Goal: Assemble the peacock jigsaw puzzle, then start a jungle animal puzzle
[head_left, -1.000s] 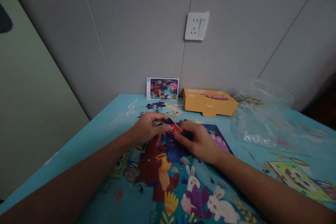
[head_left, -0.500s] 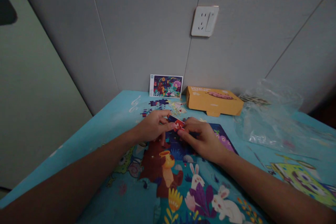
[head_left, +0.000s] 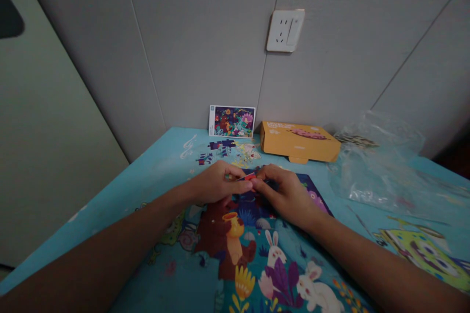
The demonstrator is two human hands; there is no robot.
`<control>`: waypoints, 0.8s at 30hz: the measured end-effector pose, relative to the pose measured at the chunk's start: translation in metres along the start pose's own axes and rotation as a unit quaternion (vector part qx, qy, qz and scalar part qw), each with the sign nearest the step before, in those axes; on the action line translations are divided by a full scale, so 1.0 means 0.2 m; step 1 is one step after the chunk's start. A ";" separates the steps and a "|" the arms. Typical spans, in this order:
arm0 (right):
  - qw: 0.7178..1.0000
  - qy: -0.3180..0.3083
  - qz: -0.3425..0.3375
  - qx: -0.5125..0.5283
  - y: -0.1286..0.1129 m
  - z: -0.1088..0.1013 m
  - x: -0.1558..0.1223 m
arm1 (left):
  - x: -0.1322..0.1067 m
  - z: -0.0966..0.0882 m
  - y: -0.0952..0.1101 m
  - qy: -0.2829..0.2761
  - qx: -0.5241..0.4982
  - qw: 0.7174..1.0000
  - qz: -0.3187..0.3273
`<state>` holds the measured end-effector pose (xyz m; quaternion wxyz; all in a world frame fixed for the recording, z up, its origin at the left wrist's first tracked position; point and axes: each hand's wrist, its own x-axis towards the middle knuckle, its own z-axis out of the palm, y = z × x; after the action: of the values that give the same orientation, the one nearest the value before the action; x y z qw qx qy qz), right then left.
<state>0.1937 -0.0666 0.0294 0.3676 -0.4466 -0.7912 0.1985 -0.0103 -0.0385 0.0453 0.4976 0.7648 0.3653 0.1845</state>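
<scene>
Between the fingertips of both hands a small puzzle piece (head_left: pixel 250 176) with red and dark blue colouring is pinched, tilted and mostly covered by fingers. My left hand (head_left: pixel 219 182) closes on its left side, my right hand (head_left: pixel 284 191) on its right. Both hands hover over the upper part of a partly assembled jigsaw puzzle (head_left: pixel 253 249), which shows a brown bear with a honey pot, white rabbits and flowers. Its left edge is uneven. My hands and right forearm hide some of its upper and right areas.
Loose puzzle pieces (head_left: pixel 221 144) lie beyond my hands on the blue cartoon tablecloth (head_left: pixel 121 200). A picture card (head_left: pixel 232 121) leans against the wall. An orange box (head_left: pixel 299 142) stands beside it, and a clear plastic bag (head_left: pixel 385 176) is at the right.
The piece has been tilted flatter, so less of its red face shows. My left fingers have curled in closer around it, while the right hand stays nearly in place.
</scene>
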 end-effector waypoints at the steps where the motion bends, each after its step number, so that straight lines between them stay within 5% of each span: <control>1: 1.000 -0.005 0.002 -0.003 0.00 0.00 0.00 | 0.00 -0.01 0.01 0.010 -0.008 1.000 0.004; 9: 0.999 -0.046 -0.019 0.005 -0.01 0.01 -0.01 | -0.01 -0.07 0.01 0.060 -0.038 0.997 0.014; 16: 1.000 -0.024 0.018 -0.011 0.00 0.00 0.01 | 0.04 -0.16 -0.03 0.334 -0.045 0.941 -0.044; 20: 0.998 -0.008 0.042 -0.039 0.02 0.00 0.01 | 0.04 -0.28 -0.12 0.381 0.130 0.897 -0.185; 24: 0.992 0.028 0.079 -0.092 0.04 0.00 0.01 | 0.01 -0.37 -0.20 0.301 0.368 0.836 -0.275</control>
<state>0.1973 -0.0596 0.0247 0.3299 -0.5449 -0.7580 0.1403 -0.0714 0.0196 0.0425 0.0756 0.6661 0.7333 0.1131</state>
